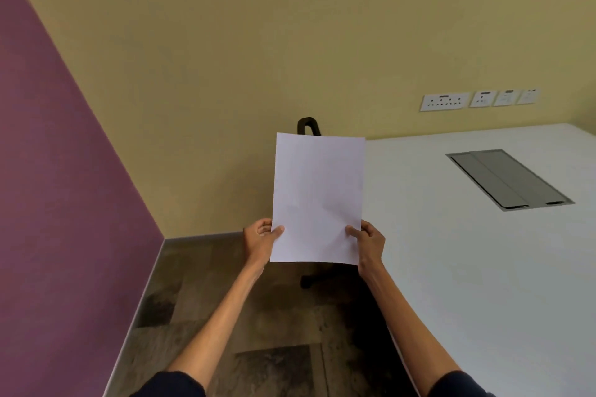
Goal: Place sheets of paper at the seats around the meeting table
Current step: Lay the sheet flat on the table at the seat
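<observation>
Left hand and right hand each pinch one lower side edge of paper, thumbs on front. Paper held in air over floor, just left of white surface, not yet laid. Risk, my guess: light pinch, so limp paper may sag, crease or slip once one hand lets go. Long axis points away from person, top edge toward chair back near far wall.

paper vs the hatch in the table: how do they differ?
The paper is white; the hatch is grey. The paper is held up in the air by the left hand and right hand; the hatch sits flush in the table top. Both are rectangular.
</observation>
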Motion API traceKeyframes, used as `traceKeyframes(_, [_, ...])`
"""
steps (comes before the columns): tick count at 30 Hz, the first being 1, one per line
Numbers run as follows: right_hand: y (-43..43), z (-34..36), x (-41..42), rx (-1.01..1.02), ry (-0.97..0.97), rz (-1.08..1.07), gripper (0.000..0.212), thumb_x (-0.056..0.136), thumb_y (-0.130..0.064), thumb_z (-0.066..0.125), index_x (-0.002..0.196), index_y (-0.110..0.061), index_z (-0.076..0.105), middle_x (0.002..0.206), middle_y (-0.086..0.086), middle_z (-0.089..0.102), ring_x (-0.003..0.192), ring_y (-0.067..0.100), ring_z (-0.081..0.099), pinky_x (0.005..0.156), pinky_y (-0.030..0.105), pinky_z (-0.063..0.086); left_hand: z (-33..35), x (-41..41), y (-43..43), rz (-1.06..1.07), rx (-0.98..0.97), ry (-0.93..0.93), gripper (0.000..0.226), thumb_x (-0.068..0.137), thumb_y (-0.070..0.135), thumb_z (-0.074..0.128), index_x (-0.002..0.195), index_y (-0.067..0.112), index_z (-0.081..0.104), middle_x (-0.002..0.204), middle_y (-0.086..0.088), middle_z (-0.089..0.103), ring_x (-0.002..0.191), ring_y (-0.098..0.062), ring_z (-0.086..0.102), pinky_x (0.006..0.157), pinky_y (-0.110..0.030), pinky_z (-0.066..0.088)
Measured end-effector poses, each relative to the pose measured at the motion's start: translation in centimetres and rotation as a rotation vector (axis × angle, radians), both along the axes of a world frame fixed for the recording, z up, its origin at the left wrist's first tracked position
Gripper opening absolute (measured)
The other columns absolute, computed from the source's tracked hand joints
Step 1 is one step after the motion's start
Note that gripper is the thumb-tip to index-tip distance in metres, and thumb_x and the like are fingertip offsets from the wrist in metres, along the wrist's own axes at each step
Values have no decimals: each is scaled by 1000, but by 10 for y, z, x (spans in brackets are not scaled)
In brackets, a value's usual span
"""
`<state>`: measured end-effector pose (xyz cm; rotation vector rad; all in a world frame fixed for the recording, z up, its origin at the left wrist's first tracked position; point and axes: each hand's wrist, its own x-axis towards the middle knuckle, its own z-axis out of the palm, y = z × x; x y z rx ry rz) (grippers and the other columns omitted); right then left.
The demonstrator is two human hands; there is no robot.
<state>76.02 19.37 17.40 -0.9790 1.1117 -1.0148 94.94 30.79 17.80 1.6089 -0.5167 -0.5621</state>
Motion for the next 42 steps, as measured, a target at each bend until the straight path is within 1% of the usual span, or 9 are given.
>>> traceKeyframes(3, [-49,13,10,-15,-28,-18,24,79,1,67,102,-1,69,101,10,70,84,24,64,66,26,51,14,17,-55,-26,0,-29,18,77,7,78,92,9,69,87,-2,71,79,-16,69,66,-22,54])
traceKeyframes(12, [-157,34,31,-41,-24,-127,22,78,1,66,101,-1,68,92,6,70,73,15,62,60,20,48,30,53,-184,-150,-17,-18,21,78,10,77,97,7,70,95,-7,73,83,-20,71,61,-19,54])
traceKeyframes(15, [-190,36,48,-57,-27,-159,23,78,1,67,100,-2,69,91,6,70,73,14,63,63,21,48,31,74,-224,-185,-25,-37,23,79,13,78,100,6,70,97,-6,73,85,-20,71,68,-24,57])
traceKeyframes(19, [-237,34,80,-63,-30,-211,23,78,0,67,101,-3,69,92,4,70,76,15,62,65,22,48,35,107,-277,-233,-39,-59,22,79,11,77,99,5,69,95,-7,72,83,-20,69,66,-26,57])
traceKeyframes(31, [-361,37,169,-27,-103,-446,22,75,0,68,94,-11,70,94,3,71,84,23,63,79,32,53,64,208,-452,-460,-59,-77,18,78,8,76,95,6,71,90,-5,74,75,-14,70,64,-17,55])
traceKeyframes(33, [-370,36,168,-33,-87,-473,23,76,0,68,97,-9,70,96,4,71,83,22,63,76,30,53,58,207,-469,-487,-35,-56,17,78,7,76,94,6,71,88,-6,74,73,-15,69,64,-19,56])
traceKeyframes(36, [-386,33,161,-31,-68,-539,24,77,1,67,101,-5,69,96,6,70,79,21,63,69,26,51,50,200,-502,-550,2,-33,15,79,4,75,93,5,69,85,-5,72,66,-8,68,58,-13,53])
traceKeyframes(39, [-401,18,147,-5,-57,-592,26,79,2,67,104,-3,69,96,7,70,77,19,63,67,25,50,39,186,-540,-638,31,-13,19,79,2,75,98,1,69,90,-10,72,77,-21,70,66,-22,58])
traceKeyframes(42, [-416,-1,128,37,-49,-648,23,78,1,67,101,-5,70,95,7,71,79,21,64,68,26,51,24,168,-570,-710,79,-31,18,79,3,75,96,4,70,88,-8,73,80,-23,70,72,-29,59])
